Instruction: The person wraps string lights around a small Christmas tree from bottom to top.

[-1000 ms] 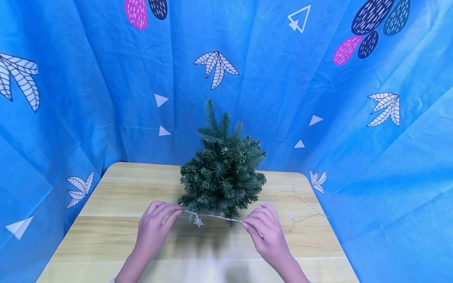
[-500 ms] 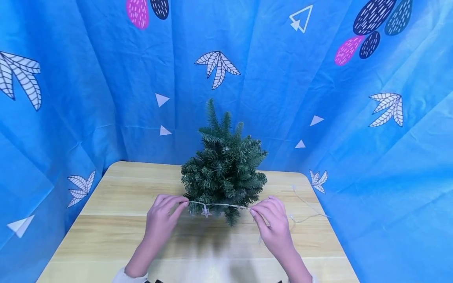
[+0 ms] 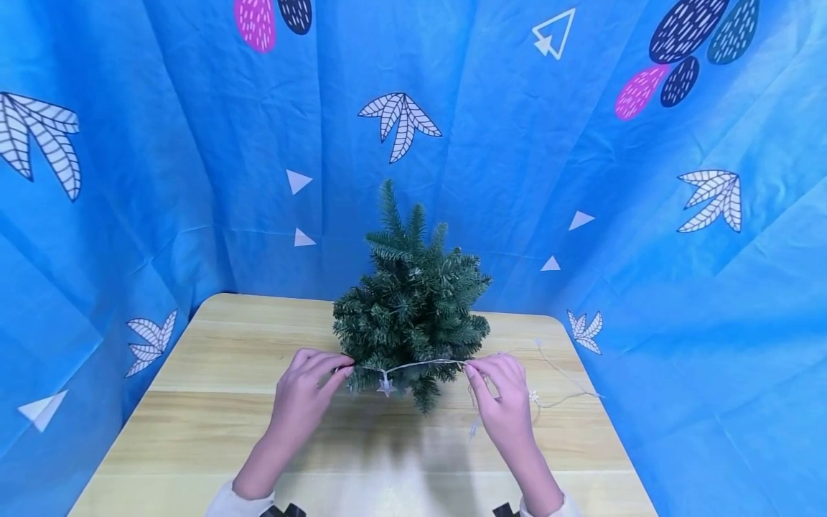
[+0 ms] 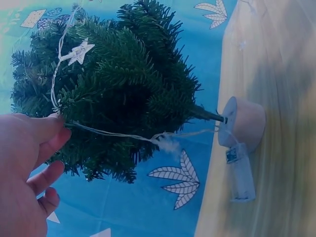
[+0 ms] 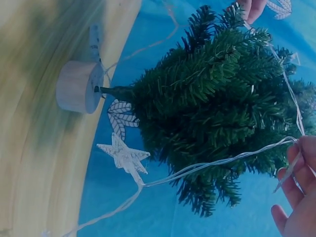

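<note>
A small artificial Christmas tree [image 3: 410, 309] stands upright on the table. Across its front runs a string of fairy lights [image 3: 426, 362], held between both hands. My left hand [image 3: 300, 402] pinches the wire at the tree's left side between thumb and forefinger. At the right side my right hand [image 3: 502, 395] pinches it too. A clear star light [image 3: 386, 385] hangs from the span, nearer the left hand. Another star [image 5: 123, 153] dangles below the right hand in the right wrist view. A round wooden base [image 4: 249, 123] carries the trunk, with a clear battery box [image 4: 242, 175] beside it.
The rest of the light string [image 3: 568, 397] trails over the right part of the wooden table [image 3: 194, 402], reaching its right edge. A blue patterned cloth [image 3: 362, 64] hangs behind and along both sides.
Both hands, still pinching the wire, have moved slightly right and farther from the camera. The span between them has risen from below the lower branches to in front of them.
</note>
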Demonstrator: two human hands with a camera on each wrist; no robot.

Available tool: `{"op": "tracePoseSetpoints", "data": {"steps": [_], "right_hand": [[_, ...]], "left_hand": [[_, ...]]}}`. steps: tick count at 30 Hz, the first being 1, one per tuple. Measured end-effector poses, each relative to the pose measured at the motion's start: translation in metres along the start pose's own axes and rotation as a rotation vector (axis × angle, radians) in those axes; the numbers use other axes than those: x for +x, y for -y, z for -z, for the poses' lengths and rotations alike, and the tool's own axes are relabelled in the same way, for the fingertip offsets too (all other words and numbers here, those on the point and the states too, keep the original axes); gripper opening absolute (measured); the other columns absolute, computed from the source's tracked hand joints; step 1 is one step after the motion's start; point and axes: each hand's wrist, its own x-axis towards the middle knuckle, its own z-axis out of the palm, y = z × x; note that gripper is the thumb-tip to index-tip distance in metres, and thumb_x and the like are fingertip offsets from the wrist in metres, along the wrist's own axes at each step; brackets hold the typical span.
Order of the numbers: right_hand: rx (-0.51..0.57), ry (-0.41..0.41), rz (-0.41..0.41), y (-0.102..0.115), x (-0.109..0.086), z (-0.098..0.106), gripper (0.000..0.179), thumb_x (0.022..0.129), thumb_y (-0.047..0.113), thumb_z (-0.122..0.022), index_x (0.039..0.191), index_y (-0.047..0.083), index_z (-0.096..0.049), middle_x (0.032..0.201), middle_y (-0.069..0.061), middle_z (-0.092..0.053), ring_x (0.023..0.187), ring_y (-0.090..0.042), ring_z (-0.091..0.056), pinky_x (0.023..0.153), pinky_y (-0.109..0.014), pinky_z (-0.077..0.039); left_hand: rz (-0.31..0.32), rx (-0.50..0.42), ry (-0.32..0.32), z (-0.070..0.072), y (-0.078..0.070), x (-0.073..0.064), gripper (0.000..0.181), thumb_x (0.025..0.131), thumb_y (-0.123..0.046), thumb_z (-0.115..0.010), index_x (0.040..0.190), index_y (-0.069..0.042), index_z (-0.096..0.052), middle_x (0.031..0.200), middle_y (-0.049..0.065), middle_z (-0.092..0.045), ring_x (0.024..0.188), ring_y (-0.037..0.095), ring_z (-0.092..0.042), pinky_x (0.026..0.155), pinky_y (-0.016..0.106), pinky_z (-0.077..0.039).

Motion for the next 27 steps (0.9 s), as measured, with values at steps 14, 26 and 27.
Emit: {"op": "tracePoseSetpoints", "data": {"steps": [14,26,27], "right_hand": [[-0.004,0.056,-0.081,-0.006,-0.008,0.0,0.016,0.085,-0.002,-0.075,0.097,0.009,-0.077,0.092,-0.003,-0.073,0.095,-0.02,-0.059,0.099,-0.024,-0.036],[-0.007,0.057,-0.006,0.0,-0.004,0.004,0.017,0.083,-0.003,-0.076,0.097,0.007,-0.078,0.093,-0.001,-0.072,0.096,-0.021,-0.059,0.099,-0.025,-0.037],[-0.007,0.054,0.008,0.001,-0.003,0.005,0.016,0.083,-0.003,-0.076,0.096,0.007,-0.077,0.093,-0.001,-0.072,0.096,-0.02,-0.059,0.099,-0.026,-0.037]], "left_hand": [[-0.077,0.098,-0.107,0.006,-0.056,0.005,0.017,0.08,-0.023,-0.082,0.095,-0.018,-0.078,0.095,-0.006,-0.077,0.082,0.011,-0.063,0.052,0.015,-0.042],[-0.205,-0.029,-0.161,-0.04,-0.127,0.013,0.014,0.085,-0.024,-0.08,0.099,-0.02,-0.079,0.097,-0.007,-0.075,0.084,0.008,-0.07,0.063,0.017,-0.055],[-0.208,-0.028,-0.166,-0.043,-0.129,0.014,0.014,0.085,-0.024,-0.08,0.099,-0.02,-0.079,0.098,-0.007,-0.075,0.085,0.008,-0.07,0.063,0.018,-0.055]]}}
